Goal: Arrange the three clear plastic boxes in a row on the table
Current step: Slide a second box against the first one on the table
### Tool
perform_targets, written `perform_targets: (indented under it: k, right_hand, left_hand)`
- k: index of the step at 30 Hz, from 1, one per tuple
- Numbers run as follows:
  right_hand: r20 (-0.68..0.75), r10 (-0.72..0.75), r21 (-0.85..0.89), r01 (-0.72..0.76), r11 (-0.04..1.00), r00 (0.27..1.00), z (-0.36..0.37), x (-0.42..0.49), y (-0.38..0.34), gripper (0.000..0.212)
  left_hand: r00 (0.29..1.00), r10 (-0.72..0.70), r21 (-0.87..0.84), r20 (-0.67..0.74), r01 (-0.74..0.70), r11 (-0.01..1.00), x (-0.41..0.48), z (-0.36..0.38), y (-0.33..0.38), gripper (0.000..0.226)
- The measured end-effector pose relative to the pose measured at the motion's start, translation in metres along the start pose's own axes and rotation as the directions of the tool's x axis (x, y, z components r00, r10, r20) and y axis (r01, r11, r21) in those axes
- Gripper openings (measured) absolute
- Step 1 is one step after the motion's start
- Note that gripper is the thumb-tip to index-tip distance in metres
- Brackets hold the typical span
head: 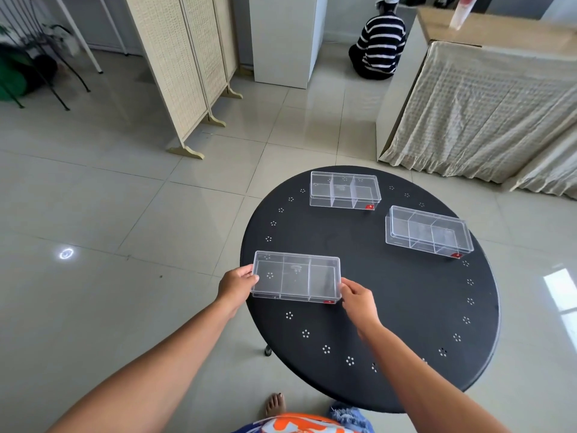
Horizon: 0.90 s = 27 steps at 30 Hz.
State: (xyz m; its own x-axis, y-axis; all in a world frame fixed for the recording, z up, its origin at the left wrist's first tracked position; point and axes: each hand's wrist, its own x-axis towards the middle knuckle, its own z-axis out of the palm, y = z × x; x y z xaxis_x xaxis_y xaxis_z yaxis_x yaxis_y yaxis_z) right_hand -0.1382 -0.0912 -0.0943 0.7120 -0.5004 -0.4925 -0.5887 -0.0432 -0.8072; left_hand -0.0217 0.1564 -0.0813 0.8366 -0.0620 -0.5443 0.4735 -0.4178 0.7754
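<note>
From my feed, the near box (295, 278) has its end walls partly covered by fingers, and whether its base rests on the round black table (406, 307) or hangs just above it I cannot tell. The table's near rim is crossed by my right forearm. The small red marks on the box corners are too small to read.

I count three clear plastic boxes, each split into three compartments, and two hands. The near box sits at the table's left edge. The far box (345, 190) lies toward the far rim, and the right box (427, 231) sits angled at the right, well apart from the others.

My left hand (235, 284) grips the near box's left end, fingers curled around it. My right hand (359, 300) pinches its right end between thumb and fingertips.
</note>
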Motion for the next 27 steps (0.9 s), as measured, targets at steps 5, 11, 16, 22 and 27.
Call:
perform_targets:
  k: [5,11,16,22,27]
  right_hand:
    - [-0.019,-0.008,0.005,0.008,1.000,1.000,0.004,-0.002,0.001,0.036]
    - [-0.014,-0.010,0.008,0.010,1.000,1.000,0.004,0.000,0.001,0.035]
    - [-0.021,0.012,0.020,-0.011,1.000,1.000,0.002,0.004,0.002,0.026]
    - [-0.106,0.013,0.054,-0.008,0.998,0.994,-0.016,0.016,-0.001,0.011]
    - [-0.198,0.040,0.060,-0.029,0.998,0.979,-0.048,0.037,-0.009,0.033]
  left_hand:
    - [1.000,0.009,0.000,0.012,-0.009,1.000,0.000,0.001,0.001,0.045]
    - [1.000,0.013,0.007,0.006,-0.013,1.000,0.000,0.001,0.001,0.043]
    - [1.000,0.005,0.058,-0.001,-0.005,0.998,0.001,0.002,0.003,0.051]
    - [0.983,0.136,0.185,-0.123,-0.112,0.976,0.004,0.004,0.032,0.047]
    - [0.956,0.275,0.209,-0.101,-0.249,0.945,0.011,0.025,0.073,0.030]
